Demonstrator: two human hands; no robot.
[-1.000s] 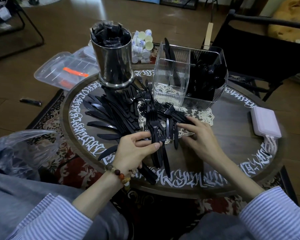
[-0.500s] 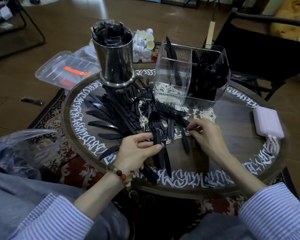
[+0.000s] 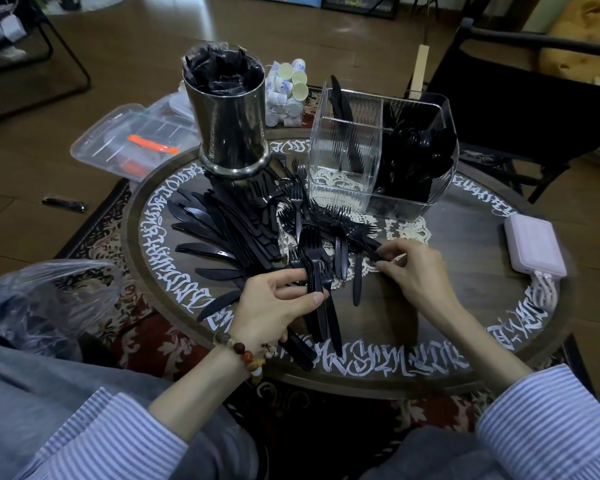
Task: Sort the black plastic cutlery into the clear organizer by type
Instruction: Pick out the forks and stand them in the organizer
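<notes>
A crumpled plastic bag (image 3: 39, 299) lies at far left, off the round table (image 3: 430, 341). On the table's left half, loose black knives (image 3: 208, 233) fan out below a steel canister (image 3: 229, 123). The left hand (image 3: 274, 306) grips a bundle of forks (image 3: 314, 271), handles toward the person. More forks (image 3: 340, 220) lie heaped at centre on a lace doily (image 3: 407, 230). The right hand (image 3: 413, 271), apart from the left, pinches one fork handle from that heap. Behind stands the clear organizer (image 3: 381, 150): knives left, black spoons right. A pink power bank (image 3: 534, 244) rests far right.
</notes>
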